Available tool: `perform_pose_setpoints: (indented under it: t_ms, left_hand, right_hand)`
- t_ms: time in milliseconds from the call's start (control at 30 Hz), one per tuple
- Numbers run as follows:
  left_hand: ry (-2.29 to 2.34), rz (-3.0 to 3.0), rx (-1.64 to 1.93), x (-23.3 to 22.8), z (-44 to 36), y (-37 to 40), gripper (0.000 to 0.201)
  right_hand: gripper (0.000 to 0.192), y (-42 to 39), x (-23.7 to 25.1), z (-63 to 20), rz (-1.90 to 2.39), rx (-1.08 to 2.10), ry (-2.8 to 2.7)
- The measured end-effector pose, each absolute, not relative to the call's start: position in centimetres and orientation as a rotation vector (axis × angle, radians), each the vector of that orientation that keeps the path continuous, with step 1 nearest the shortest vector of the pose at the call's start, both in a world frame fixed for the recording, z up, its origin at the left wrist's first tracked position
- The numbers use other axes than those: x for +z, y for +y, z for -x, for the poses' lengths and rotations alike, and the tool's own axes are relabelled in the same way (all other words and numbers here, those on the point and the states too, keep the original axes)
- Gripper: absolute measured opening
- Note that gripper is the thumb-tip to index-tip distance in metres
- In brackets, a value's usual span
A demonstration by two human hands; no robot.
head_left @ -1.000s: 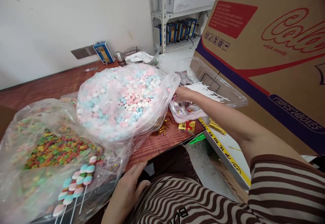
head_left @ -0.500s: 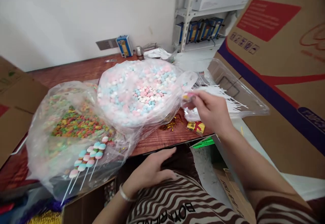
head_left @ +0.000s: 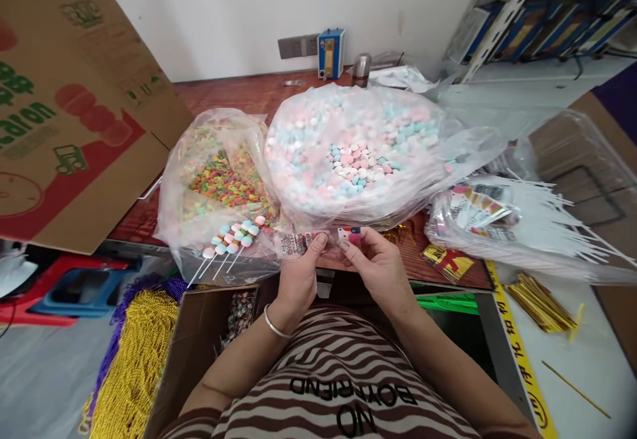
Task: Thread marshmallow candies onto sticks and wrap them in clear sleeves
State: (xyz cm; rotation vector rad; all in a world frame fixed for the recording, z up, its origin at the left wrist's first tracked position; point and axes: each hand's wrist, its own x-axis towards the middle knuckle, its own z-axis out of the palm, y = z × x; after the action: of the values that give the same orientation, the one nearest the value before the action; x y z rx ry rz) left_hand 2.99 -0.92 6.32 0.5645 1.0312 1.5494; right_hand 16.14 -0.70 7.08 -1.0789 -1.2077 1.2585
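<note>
Left hand (head_left: 297, 271) and right hand (head_left: 377, 268) are pinching a small printed wrapper (head_left: 318, 240) stretched taut between them, likely to open it, just below the pastel candy bag (head_left: 348, 154).

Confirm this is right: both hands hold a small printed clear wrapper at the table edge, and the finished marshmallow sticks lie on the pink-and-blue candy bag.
Not quite. The head view shows the marshmallow sticks lying on the multicoloured ring-candy bag, not the pink-and-blue candy bag. Both the left hand and right hand do hold the wrapper.

Both hands (head_left: 343, 260) pinch clear printed wrapper (head_left: 318, 241).
</note>
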Motion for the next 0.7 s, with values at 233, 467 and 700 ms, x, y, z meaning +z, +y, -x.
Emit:
perform_pose_setpoints:
  t_ms: [233, 467, 700]
  left_hand:
    - [1.069, -0.392, 1.645, 4.6, -2.2, 0.4, 0.042]
    - [0.883, -0.317, 1.514, 3.9, -1.7, 1.4, 0.041]
    - [0.865, -0.065, 1.404, 3.1, -0.6, 2.1, 0.037]
  right_hand:
    - [0.038, 0.1, 5.5, -14.9, 1.198, 1.117, -1.380]
    - [0.046, 0.3, 4.9, -14.1, 1.252, 0.972, -1.425]
    - [0.030, -0.2, 4.5, -14.2, 1.177, 0.705, -1.456]
